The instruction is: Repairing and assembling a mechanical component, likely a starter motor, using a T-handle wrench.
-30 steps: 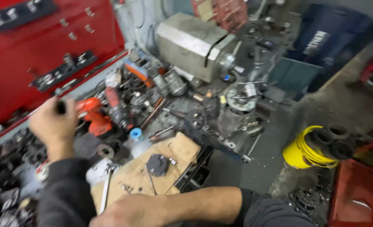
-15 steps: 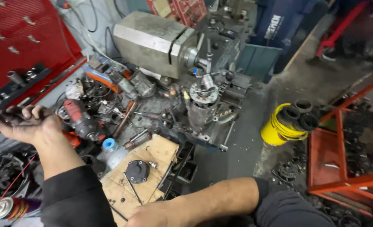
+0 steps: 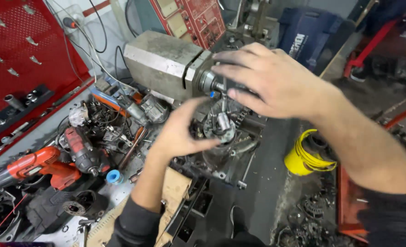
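The person is bending over a greasy round metal assembly (image 3: 221,128) sitting in the middle of the cluttered worktop, just in front of the big grey metal block (image 3: 164,61) at the far edge, with the left hand (image 3: 180,130) cupping its near side, seemingly to keep it from turning. The right hand (image 3: 267,77) is coming in from above, its grip pinching a thin metal rod (image 3: 223,101) that is standing upright over the assembly's centre, probably so it lines up with the shaft there. A red drill (image 3: 38,167) and a darker power tool (image 3: 85,151) are lying unused toward the left edge.
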